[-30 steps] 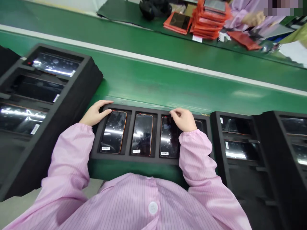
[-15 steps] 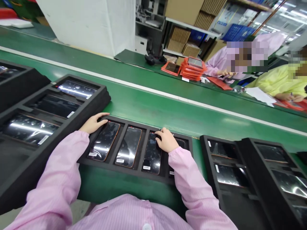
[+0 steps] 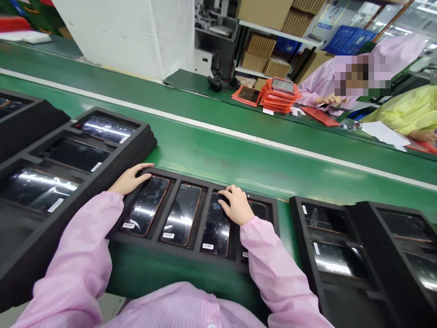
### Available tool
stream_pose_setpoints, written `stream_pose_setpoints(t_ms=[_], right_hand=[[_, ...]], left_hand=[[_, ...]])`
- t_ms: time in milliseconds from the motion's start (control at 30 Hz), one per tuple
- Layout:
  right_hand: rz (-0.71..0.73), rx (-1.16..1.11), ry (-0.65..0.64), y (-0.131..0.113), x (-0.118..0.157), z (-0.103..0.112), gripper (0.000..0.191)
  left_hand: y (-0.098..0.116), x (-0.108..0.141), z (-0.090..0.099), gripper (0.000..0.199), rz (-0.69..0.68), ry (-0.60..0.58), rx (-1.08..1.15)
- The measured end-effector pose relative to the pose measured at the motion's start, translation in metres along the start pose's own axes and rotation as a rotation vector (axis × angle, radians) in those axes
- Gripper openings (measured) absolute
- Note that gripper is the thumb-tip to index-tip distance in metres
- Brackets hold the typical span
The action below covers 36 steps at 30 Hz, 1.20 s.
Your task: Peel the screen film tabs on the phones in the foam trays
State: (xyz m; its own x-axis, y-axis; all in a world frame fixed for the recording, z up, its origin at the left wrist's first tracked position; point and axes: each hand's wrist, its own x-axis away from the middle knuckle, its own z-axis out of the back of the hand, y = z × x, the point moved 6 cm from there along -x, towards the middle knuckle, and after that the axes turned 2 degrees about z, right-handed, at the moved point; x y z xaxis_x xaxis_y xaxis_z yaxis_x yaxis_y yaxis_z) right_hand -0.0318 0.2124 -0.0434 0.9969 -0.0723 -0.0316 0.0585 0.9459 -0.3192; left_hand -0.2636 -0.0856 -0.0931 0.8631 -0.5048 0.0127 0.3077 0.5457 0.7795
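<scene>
A black foam tray (image 3: pixel 150 246) lies on the green bench before me. In its slots lie several dark glossy phones with orange edges and small white labels. My left hand (image 3: pixel 131 180) rests at the tray's far left corner, fingers stretched along the rim and thumb by the top of the left phone (image 3: pixel 150 205). At the far rim, my right hand (image 3: pixel 237 205) reaches over the third phone (image 3: pixel 216 228), thumb and forefinger apart near its top end. The second phone (image 3: pixel 182 214) lies between the hands. My right hand and sleeve partly hide the rightmost phone (image 3: pixel 257 209).
Larger foam trays with phones stand at left (image 3: pixel 136 141) and right (image 3: pixel 302 237). A white line (image 3: pixel 205 123) crosses the green bench (image 3: pixel 191 150). Beyond it are a stack of red-orange sleeves (image 3: pixel 278 100) and two people, in pink (image 3: pixel 321 77) and yellow (image 3: pixel 403 109).
The view has shifted slightly, so the tray sits a little lower. Both hands keep nearly the same places on it. The co-worker in pink has moved a little.
</scene>
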Motion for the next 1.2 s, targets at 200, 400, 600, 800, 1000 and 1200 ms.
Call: stream_pose_setpoints(t_ms=[200, 400, 600, 800, 1000, 1200], right_hand=[[-0.003, -0.023, -0.006, 0.003, 0.0, 0.0, 0.027], [0.0, -0.049, -0.002, 0.004, 0.0, -0.001, 0.029], [0.014, -0.068, 0.021, 0.005, 0.0, -0.001, 0.028], [0.069, -0.215, 0.061, 0.007, 0.001, 0.005, 0.013], [0.145, -0.529, 0.026, 0.023, 0.007, 0.019, 0.023], [0.081, -0.651, -0.05, 0.031, 0.009, 0.025, 0.019]], left_hand=[[-0.002, 0.002, 0.0, 0.057, 0.024, -0.019, -0.01], [-0.006, 0.002, 0.0, 0.057, 0.043, -0.02, -0.009], [-0.007, 0.002, 0.0, 0.057, 0.054, -0.023, -0.008], [-0.01, 0.001, 0.0, 0.056, 0.05, -0.024, -0.002], [-0.01, 0.0, 0.0, 0.058, 0.049, -0.019, 0.0], [-0.01, 0.001, 0.0, 0.056, 0.04, -0.015, 0.007]])
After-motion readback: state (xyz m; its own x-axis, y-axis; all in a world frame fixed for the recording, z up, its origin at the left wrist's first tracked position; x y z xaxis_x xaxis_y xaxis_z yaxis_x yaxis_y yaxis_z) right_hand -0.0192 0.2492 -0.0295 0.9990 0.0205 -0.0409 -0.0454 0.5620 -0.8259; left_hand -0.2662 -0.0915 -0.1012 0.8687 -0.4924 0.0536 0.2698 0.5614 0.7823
